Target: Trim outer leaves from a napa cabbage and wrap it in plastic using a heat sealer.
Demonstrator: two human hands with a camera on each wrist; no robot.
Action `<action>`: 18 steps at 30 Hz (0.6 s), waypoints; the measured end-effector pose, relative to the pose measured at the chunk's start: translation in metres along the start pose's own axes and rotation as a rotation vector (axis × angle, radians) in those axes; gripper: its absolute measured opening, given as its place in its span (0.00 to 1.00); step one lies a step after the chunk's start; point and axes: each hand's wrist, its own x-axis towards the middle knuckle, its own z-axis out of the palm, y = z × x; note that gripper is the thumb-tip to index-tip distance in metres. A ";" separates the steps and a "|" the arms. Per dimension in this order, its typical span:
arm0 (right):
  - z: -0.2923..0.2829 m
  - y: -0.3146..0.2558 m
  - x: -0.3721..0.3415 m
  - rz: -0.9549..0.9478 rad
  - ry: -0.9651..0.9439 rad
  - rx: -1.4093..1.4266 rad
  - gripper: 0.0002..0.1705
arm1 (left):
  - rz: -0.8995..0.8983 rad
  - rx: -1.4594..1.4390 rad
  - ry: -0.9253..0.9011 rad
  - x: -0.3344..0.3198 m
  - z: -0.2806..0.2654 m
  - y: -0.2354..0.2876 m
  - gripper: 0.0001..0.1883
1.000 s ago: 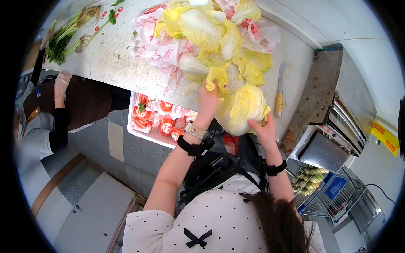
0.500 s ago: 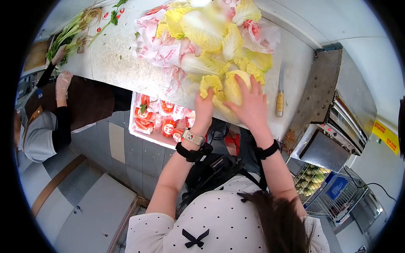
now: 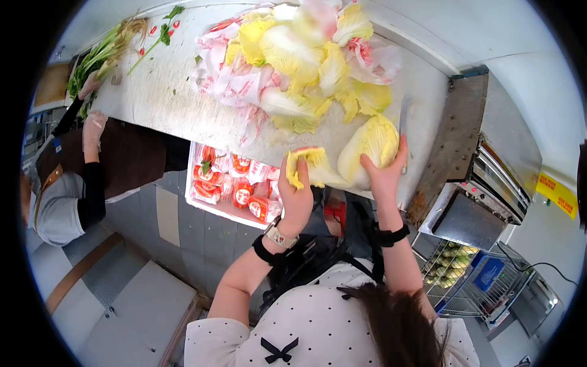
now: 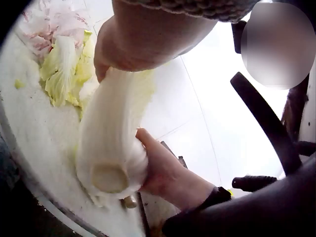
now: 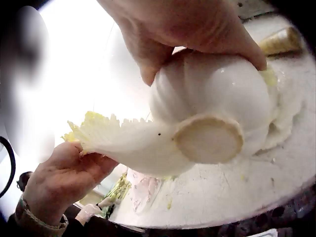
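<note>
L hand (image 3: 296, 199) pinches the outer leaf (image 3: 315, 168) by its yellow tip, fingers curled; R hand (image 3: 386, 174) grips the cabbage (image 3: 374, 147), thumb & fingers spread round it. Cabbage at ctr-right of head view, leaf joined at its base. Knife (image 3: 405, 125) just beside R hand, on table (image 3: 165, 92). Loose leaves (image 3: 299, 55) w/ plastic bags (image 3: 223, 76), upper ctr.

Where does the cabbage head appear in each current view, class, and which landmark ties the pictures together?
Head: right of centre, near the table's front edge, the cabbage head.
Left wrist: left of centre, cut base low.
Right wrist: just right of centre, cut base below.
Shared landmark: the right hand, gripping the cabbage head in all three.
</note>
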 end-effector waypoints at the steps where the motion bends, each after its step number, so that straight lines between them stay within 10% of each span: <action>1: 0.000 0.000 -0.004 0.014 0.044 0.035 0.53 | 0.102 0.005 -0.047 -0.001 0.000 0.001 0.11; 15: 0.002 0.029 -0.010 0.251 0.247 0.580 0.47 | 0.528 0.232 -0.121 -0.014 -0.005 0.007 0.15; 18: 0.001 0.024 -0.010 0.281 0.255 0.453 0.47 | 0.030 -0.100 0.077 -0.017 -0.012 -0.004 0.18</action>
